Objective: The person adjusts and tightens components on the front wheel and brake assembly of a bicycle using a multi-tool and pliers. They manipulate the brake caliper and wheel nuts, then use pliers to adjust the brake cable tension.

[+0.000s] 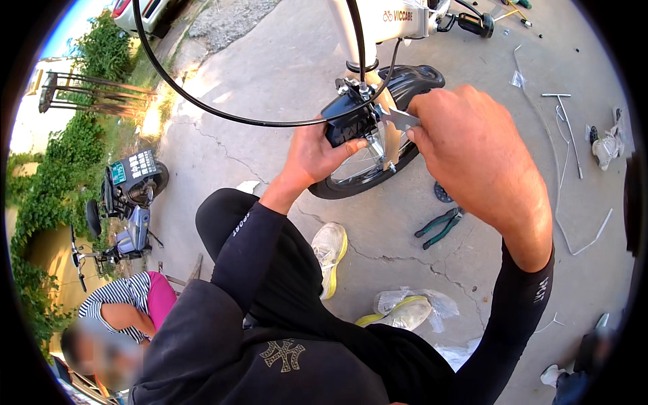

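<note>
My left hand (312, 154) grips a black box-shaped part (349, 119) mounted at the front of a white bicycle (398, 19), just above its front wheel (364, 165) and black mudguard (418, 79). My right hand (466, 145) holds a flat metal wrench (398, 119) against the right side of that black part. A black cable (223, 115) loops from the top of the picture to the fitting above the part.
Green-handled pliers (440, 227) lie on the cracked concrete by the wheel. A long T-handle tool (567, 128), wire offcuts and a plastic bag (412, 307) lie around. A parked scooter (128, 202) stands left; another person in a striped top (121, 310) is lower left.
</note>
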The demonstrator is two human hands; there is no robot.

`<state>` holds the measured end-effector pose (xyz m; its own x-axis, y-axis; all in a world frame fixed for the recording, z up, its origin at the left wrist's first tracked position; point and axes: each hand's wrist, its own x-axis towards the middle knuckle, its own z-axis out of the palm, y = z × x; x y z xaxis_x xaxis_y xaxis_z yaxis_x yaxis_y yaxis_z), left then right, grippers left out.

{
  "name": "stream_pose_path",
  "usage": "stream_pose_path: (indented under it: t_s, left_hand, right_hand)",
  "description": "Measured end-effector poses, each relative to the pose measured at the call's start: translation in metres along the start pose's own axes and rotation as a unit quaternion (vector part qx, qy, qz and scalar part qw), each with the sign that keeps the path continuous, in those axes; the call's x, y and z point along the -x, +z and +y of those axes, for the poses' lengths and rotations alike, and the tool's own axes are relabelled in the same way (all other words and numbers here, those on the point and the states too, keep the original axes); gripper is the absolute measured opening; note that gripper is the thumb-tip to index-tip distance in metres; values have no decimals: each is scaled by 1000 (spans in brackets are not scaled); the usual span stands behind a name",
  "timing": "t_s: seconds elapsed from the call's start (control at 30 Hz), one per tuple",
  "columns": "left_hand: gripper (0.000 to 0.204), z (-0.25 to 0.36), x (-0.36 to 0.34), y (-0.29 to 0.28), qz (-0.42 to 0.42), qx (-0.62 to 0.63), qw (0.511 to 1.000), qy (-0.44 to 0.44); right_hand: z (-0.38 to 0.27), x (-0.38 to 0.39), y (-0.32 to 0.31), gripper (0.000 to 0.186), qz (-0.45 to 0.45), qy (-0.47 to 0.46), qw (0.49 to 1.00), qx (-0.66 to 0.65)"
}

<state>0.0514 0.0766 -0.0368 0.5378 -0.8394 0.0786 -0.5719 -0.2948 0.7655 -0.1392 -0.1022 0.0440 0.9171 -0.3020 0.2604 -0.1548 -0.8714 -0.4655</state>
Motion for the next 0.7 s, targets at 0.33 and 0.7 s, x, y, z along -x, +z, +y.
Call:
stream_pose_path:
  t_s: [0.33,0.7]
  left_hand:
    - [51,-6,-1,-2,9,-58,998,-4]
    - [46,-16,-2,1,-9,-47,999,10]
  right_hand:
    - [24,23,-13,12,26,71,995,-65]
    - [19,49,108,15,178,36,968,-173]
